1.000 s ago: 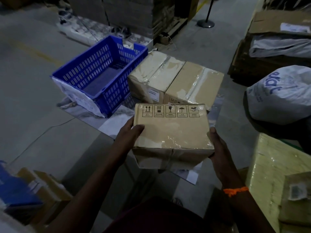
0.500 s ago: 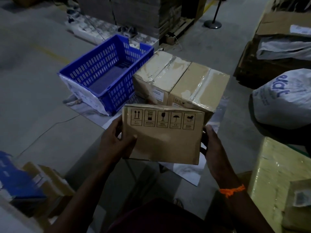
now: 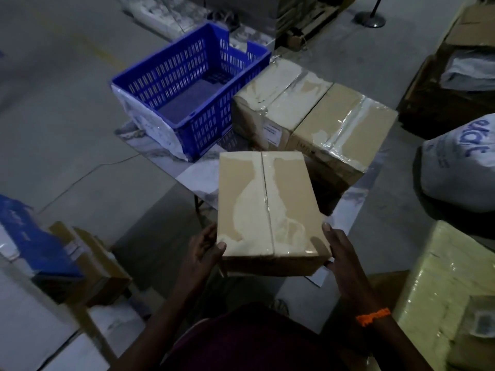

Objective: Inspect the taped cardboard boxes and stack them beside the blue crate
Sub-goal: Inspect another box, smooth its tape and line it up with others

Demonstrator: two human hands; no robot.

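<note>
Two taped boxes [image 3: 316,113] share tabletop [image 3: 203,175] with blue crate [image 3: 174,73].

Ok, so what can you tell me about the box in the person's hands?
The held box is brown cardboard, closed, with shiny clear tape over its middle seam. Its taped face points up, roughly level, in front of two other boxes. The left hand grips its near left corner, thumb on top; the right hand grips its near right side.

Three taped boxes [image 3: 267,204] [image 3: 281,95] [image 3: 345,129], one blue crate [image 3: 171,73], one white sack [image 3: 460,167].
</note>
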